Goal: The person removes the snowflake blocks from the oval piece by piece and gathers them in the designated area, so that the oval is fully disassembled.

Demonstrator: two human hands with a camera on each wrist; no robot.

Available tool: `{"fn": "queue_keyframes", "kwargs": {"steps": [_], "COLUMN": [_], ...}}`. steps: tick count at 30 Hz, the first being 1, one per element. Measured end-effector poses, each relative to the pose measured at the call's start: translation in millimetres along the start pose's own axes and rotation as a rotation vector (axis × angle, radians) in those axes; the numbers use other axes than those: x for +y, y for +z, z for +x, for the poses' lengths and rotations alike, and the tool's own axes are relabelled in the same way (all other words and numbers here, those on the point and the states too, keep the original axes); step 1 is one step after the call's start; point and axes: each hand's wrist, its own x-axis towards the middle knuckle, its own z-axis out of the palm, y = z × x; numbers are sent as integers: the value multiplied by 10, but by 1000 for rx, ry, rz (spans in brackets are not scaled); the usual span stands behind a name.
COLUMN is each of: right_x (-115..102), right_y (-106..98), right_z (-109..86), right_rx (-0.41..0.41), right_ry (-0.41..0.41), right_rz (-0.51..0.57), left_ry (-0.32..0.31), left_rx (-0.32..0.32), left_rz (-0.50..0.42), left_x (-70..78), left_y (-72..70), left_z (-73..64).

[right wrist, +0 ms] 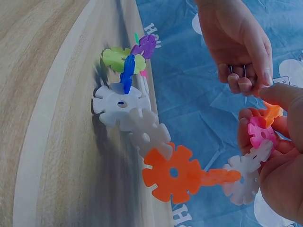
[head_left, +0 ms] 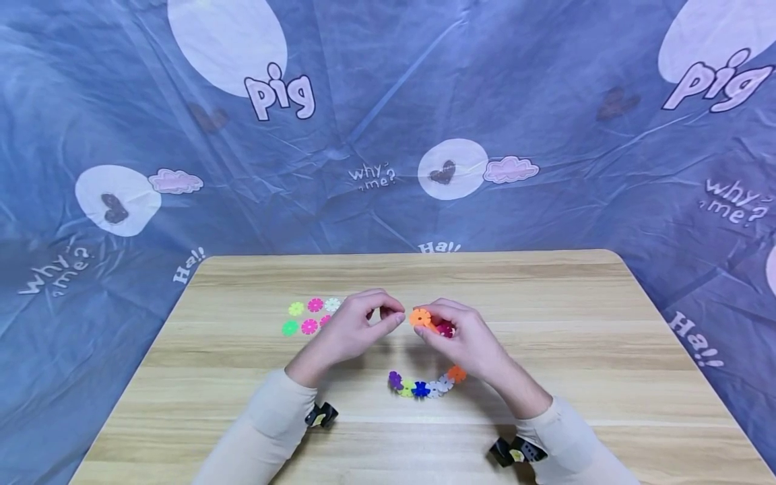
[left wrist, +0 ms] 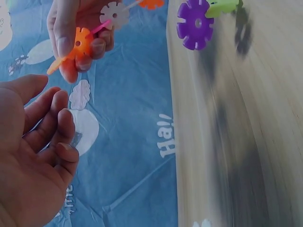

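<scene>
My right hand (head_left: 469, 340) pinches an orange notched snowflake disc (head_left: 419, 316) at the upper end of a linked chain of plastic discs. A pink disc (right wrist: 260, 134) in that chain lies against the right fingers. From there the chain curves down through white discs and an orange disc (right wrist: 173, 173) to blue, yellow-green and purple ones, with the purple disc (left wrist: 195, 23) at its far end low over the table. Across from it, my left hand (head_left: 358, 327) has loosely bent fingers with nothing between them, its thumb tip close to the end orange disc.
On the wooden table (head_left: 242, 404), several loose discs lie at left beyond the left forearm: a yellow one (head_left: 296, 308), a green one (head_left: 290, 328), a white one (head_left: 332, 305) and pink ones (head_left: 309, 327). A blue printed cloth (head_left: 364, 222) hangs behind the table.
</scene>
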Motion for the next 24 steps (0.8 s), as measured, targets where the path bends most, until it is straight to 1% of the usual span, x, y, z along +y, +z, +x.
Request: {"fn": "queue_keyframes", "kwargs": {"steps": [9,15,19,24], "right_x": [-21,-22,-10,37], "right_y": [5,-3,-29,-75], "right_z": [5,-2,-18,-41], "right_rx": [-22,-15,-25,-64], "right_ry": [0,5,41,124], "right_rz": [11,-4,1,30], "left_ry": [14,25,33,33], "left_rx": [-19,-21,-9,11], "left_rz": [-26,-31,-44,-57], "left_x": [44,73,83,62], "left_y": [52,84,96,99], "left_z": [39,73,72,56]}}
